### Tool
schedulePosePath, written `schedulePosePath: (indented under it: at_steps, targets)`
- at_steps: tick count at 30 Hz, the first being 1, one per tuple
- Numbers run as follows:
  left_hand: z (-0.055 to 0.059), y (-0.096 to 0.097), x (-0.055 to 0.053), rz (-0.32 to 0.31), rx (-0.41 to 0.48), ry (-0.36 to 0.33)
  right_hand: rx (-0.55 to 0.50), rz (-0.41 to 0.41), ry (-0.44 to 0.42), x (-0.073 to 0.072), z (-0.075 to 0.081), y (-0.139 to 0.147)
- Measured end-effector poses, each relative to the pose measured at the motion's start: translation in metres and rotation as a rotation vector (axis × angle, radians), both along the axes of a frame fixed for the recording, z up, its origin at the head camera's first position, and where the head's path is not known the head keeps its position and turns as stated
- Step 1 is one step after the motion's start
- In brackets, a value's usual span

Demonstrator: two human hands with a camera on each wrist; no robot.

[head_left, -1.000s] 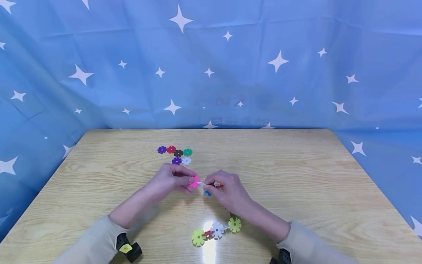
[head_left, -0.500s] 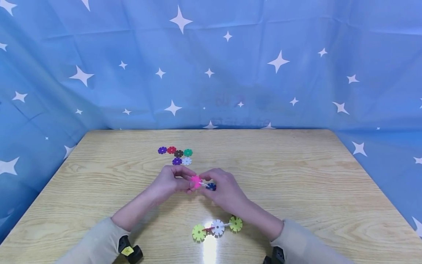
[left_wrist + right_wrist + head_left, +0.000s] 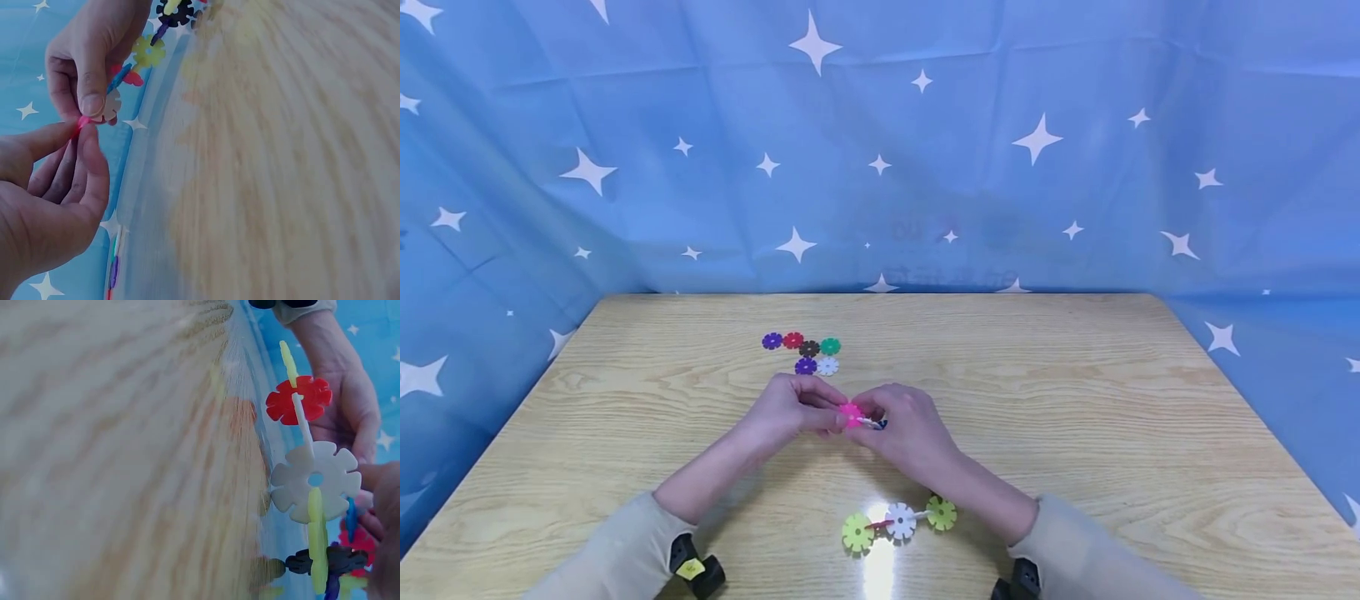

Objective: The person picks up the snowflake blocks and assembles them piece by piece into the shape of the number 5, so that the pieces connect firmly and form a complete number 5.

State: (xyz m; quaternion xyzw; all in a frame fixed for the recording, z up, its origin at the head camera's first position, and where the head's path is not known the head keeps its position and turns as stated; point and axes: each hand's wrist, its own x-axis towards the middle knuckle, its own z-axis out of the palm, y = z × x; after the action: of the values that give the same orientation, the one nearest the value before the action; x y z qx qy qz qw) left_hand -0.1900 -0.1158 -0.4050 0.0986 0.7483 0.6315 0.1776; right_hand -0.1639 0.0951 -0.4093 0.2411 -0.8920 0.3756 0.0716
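My left hand (image 3: 786, 412) pinches a pink snowflake disc (image 3: 852, 414) between thumb and fingers above the table. Facing it, my right hand (image 3: 910, 425) grips the adjoining white disc (image 3: 112, 106), its fingertips against the pink one. These belong to a chain of slotted discs. A yellow disc (image 3: 149, 53) and a black disc (image 3: 176, 11) follow in the left wrist view. Another white disc (image 3: 337, 478) and a red disc (image 3: 284, 403) show in the right wrist view. The chain's near part ends at a yellow-green disc (image 3: 857, 533); my right hand and forearm hide its middle.
Beyond my hands, several loose discs lie flat on the wooden table (image 3: 1075, 400), among them a green disc (image 3: 830, 346) and a red disc (image 3: 793, 340). A blue star-patterned curtain (image 3: 970, 192) hangs behind the table.
My right hand has shifted slightly left, its fingertips coming up to the pink disc. The near end of the chain has moved a little right. My left hand keeps its pinch.
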Motion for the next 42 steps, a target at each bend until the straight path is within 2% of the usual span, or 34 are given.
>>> schedulePosePath:
  at_steps: [3,5,9,12,15,18,23,26,32,35,42]
  targets:
    - [0.0,-0.004,-0.007,0.064,-0.039,0.039,0.016,0.001,-0.009,0.0,0.0,0.002]
    - [-0.001,-0.011,-0.015,0.12,-0.072,0.069,0.033,0.007,0.001,0.001,0.0,0.003]
    - [-0.002,-0.034,-0.042,0.217,-0.147,0.111,0.057,0.037,0.034,0.002,0.0,0.005]
    - [-0.003,-0.053,-0.064,0.279,-0.222,0.155,0.059,0.048,0.028,0.003,-0.001,0.005]
    - [-0.004,-0.067,-0.08,0.322,-0.296,0.192,0.055,0.051,0.001,0.004,0.0,0.005]
    - [-0.005,-0.074,-0.089,0.33,-0.355,0.211,0.048,0.054,-0.02,0.005,0.0,0.005]
    - [-0.007,-0.076,-0.097,0.314,-0.401,0.203,0.048,0.054,-0.027,0.006,0.0,0.005]
    - [-0.006,-0.075,-0.098,0.278,-0.435,0.187,0.075,0.073,-0.013,0.006,0.001,0.006]
    - [-0.006,-0.073,-0.098,0.224,-0.526,0.222,0.115,0.148,0.064,0.005,0.0,0.008]
    - [-0.005,-0.074,-0.098,0.195,-0.531,0.221,0.114,0.164,0.07,0.005,0.0,0.007]
    - [-0.005,-0.078,-0.096,0.132,-0.519,0.213,0.112,0.156,0.016,0.006,0.002,0.003]
